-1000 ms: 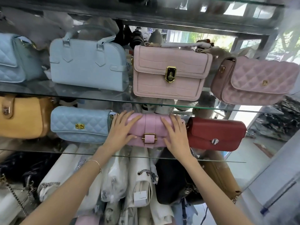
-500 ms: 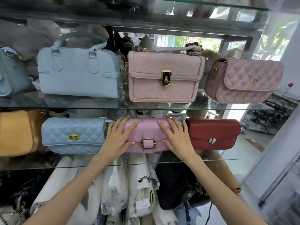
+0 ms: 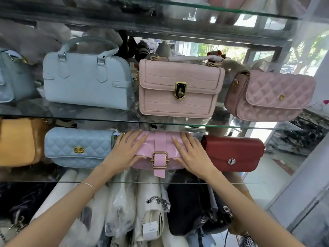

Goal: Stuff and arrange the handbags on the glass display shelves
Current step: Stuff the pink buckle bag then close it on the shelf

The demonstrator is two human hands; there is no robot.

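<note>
Pink handbag point(image 3: 160, 147) with a brass buckle strap stands on the lower glass shelf point(image 3: 231, 183), between a light blue quilted bag point(image 3: 78, 147) on its left and a dark red bag point(image 3: 233, 152) on its right, close beside both. The left hand point(image 3: 124, 150) lies flat on the bag's left half, fingers straight and spread, gripping nothing. The right hand point(image 3: 192, 154) lies the same way on its right half. A thin bracelet point(image 3: 89, 186) circles the left wrist.

Pink handbag point(image 3: 161, 145) on glass shelf point(image 3: 135, 182)
</note>
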